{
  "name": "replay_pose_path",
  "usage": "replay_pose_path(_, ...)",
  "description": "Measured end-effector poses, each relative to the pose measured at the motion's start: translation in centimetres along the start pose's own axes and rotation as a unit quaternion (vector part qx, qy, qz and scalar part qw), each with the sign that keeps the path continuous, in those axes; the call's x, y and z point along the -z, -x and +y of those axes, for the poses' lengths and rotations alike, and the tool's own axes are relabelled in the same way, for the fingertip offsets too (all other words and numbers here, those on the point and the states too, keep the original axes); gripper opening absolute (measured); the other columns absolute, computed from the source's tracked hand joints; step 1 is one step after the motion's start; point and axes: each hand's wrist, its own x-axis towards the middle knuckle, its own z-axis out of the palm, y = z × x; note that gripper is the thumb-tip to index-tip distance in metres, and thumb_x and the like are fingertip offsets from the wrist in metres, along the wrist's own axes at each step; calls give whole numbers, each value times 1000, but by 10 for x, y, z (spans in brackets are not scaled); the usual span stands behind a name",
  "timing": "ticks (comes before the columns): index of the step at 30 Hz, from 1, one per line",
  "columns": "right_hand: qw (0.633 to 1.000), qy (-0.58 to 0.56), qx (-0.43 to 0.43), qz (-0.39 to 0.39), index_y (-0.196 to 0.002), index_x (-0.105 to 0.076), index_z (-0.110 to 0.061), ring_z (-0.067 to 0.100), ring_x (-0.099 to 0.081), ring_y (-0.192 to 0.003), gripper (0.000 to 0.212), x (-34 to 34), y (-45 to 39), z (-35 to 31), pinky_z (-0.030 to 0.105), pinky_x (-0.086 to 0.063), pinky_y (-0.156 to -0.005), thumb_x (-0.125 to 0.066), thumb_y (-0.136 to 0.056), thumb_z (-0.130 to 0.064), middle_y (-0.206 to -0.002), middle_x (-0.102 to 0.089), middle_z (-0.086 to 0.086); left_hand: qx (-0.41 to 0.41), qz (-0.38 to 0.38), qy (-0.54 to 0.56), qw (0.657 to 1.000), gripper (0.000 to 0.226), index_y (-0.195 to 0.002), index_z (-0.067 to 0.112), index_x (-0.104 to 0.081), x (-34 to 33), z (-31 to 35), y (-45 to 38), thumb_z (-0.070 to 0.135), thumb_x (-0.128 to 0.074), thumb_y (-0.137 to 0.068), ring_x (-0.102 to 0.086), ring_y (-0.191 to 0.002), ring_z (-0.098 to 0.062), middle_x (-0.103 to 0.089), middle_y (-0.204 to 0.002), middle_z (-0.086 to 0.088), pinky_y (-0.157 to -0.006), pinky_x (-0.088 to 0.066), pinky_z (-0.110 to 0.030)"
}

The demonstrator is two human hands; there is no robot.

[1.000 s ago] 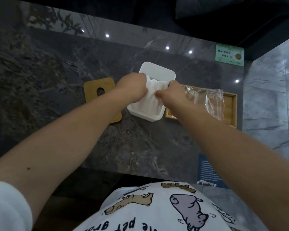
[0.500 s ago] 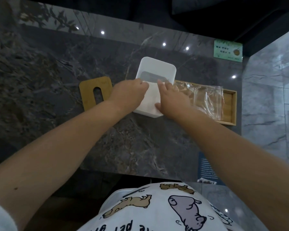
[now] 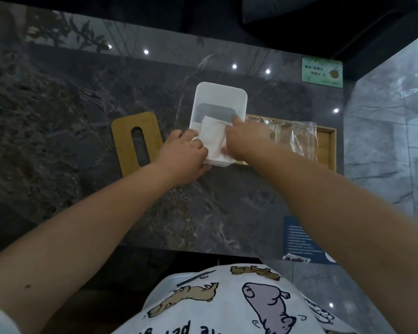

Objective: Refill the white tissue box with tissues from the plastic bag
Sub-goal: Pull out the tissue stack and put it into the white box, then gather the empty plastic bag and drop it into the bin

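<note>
Here the open white rectangular plastic tissue box (image 3: 218,100) sits toward the far edge of the dark marble table (image 3: 82,104), with a folded stack of white tissues (image 3: 214,138) in its near half. The left hand (image 3: 182,160) curls loosely around the box's near left corner, fingers bent against its wall. The right hand (image 3: 243,141) lies flat on the tissues, index finger stretched forward. The crumpled clear plastic bag (image 3: 297,136) lies on a shallow wooden tray (image 3: 327,145) just beside the box; a slotted wooden lid (image 3: 136,143) lies on its other side.
</note>
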Motion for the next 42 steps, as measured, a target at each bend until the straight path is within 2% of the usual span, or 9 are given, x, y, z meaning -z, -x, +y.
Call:
replay_pose_path(3,999,-41,15,21,-142,-47,-19,39,-48,-128,51,-1,0,3,51,-46,-92,-48,-96,-41,-165,-16,7,11,6,-2,1000,43,-111,16,-68,3,4,0,46,-42,-95,-45,-126,-29,-69,-118,-5,-92,-34,-44)
replay_pose_path(6,984,-116,34,130,-133,-58,-16,37,-52,-124,46,-9,13,14,52,-49,-93,-50,-97,-43,-160,-31,9,22,13,8,1000,41,-116,16,-67,5,5,0,44,-45,-96,-47,-123,-29,-66,-122,-6,-96,-36,-44)
replay_pose_path(9,956,-188,55,219,-130,-62,-10,36,-49,-128,42,-24,37,29,50,-41,-103,-52,-98,-35,-148,-49,13,30,30,27,999,47,-121,14,-63,10,5,2,50,-49,-93,-48,-123,-29,-63,-127,-7,-100,-37,-47)
replay_pose_path(15,929,-255,38,266,-131,-59,-4,34,-44,-134,41,-60,76,52,48,-34,-110,-59,-96,-24,-140,-57,16,43,111,41,992,55,-127,7,-57,24,23,3,49,-52,-92,-49,-126,-34,-57,-136,-15,-106,-36,-49)
replay_pose_path(23,930,-270,-4,250,-139,-50,-5,33,-33,-142,51,-95,80,87,49,-29,-115,-58,-96,-30,-147,-49,16,9,115,63,991,59,-143,2,-40,31,82,-25,38,-46,-97,-32,-142,-35,-40,-151,-20,-118,-23,-50)
replay_pose_path(29,936,-270,-16,225,-148,-36,-7,31,-26,-146,58,-132,72,128,47,-25,-118,-53,-98,-32,-155,-38,15,-20,95,65,993,60,-142,0,-40,21,122,-62,38,-45,-96,-34,-141,-35,-40,-151,-22,-117,-23,-48)
replay_pose_path(34,948,-256,-3,191,-154,-23,-8,29,-19,-148,64,-154,57,161,44,-18,-121,-44,-100,-35,-160,-27,15,18,51,87,995,66,-149,3,-27,1,146,-96,43,-38,-98,-22,-146,-33,-30,-157,-19,-119,-16,-47)
replay_pose_path(39,948,-278,-16,154,-154,-18,-3,32,-23,-147,68,-157,37,180,46,-24,-119,-45,-100,-35,-161,-22,20,79,-8,108,991,67,-153,8,-17,-19,150,-116,48,-28,-100,-6,-150,-29,-13,-163,-13,-119,-8,-45)
replay_pose_path(42,953,-271,-12,132,-150,-28,-4,32,-33,-142,60,-157,30,184,47,-32,-115,-44,-99,-31,-155,-33,21,94,-46,111,988,68,-154,11,-13,-28,150,-115,52,-23,-100,0,-150,-26,-6,-165,-9,-118,-4,-43)
